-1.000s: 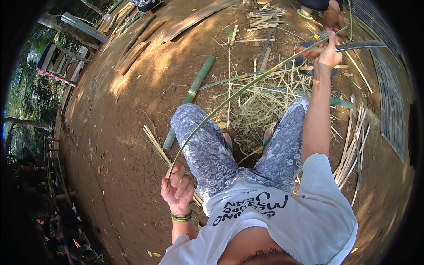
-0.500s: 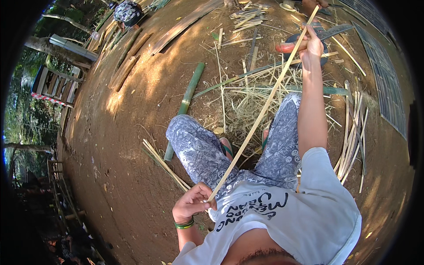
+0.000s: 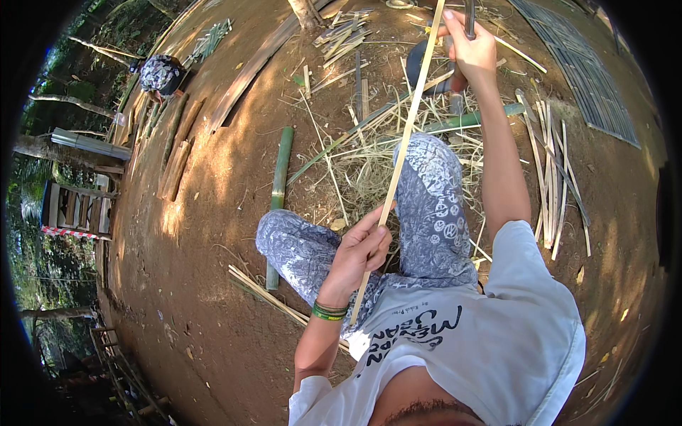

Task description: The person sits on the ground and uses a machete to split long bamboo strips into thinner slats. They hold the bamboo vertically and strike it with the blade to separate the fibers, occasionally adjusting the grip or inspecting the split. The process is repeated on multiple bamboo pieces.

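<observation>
I sit on bare earth with my knees drawn up in patterned trousers. My left hand (image 3: 359, 250), with green bands on its wrist, pinches a long pale bamboo strip (image 3: 405, 142) near its lower end. The strip rises almost straight away from me, over my right knee and out of the top of the picture. My right hand (image 3: 470, 48) is stretched far forward, closed around a dark-handled knife (image 3: 469, 15) right beside the strip's upper part. The blade itself is hidden.
A green bamboo pole (image 3: 278, 186) lies left of my legs, with thin shavings (image 3: 355, 163) heaped ahead. Cut strips (image 3: 550, 167) lie on the right, near a woven mat (image 3: 590, 78). Planks (image 3: 249, 71) and another person (image 3: 162, 74) are far left.
The strip has swung from a low slant to nearly upright. My left hand rose from beside my hip to in front of my knees; my right hand moved left and farther forward.
</observation>
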A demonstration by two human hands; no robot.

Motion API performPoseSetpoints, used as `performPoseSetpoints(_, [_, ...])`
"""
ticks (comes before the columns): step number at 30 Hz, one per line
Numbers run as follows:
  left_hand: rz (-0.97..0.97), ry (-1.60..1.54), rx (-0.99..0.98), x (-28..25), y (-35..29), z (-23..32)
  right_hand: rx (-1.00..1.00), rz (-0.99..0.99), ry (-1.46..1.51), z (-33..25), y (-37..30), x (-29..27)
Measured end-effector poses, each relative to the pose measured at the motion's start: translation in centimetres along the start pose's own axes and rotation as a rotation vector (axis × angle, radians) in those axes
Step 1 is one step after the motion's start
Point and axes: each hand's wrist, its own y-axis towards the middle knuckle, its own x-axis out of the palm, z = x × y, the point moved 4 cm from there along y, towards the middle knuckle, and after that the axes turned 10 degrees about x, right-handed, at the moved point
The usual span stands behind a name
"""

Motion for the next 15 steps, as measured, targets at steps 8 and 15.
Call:
performPoseSetpoints(8, [-0.014,-0.195,-0.002,1.4,6.8,-1.8,-0.052,-0.433,-0.63,2.1,-15.1,-4.8])
performPoseSetpoints(15, [-0.062,-0.177,-0.011,2.5,6.5,-1.4,0.172,-0.536,-0.478,4.8,-18.3,-2.6])
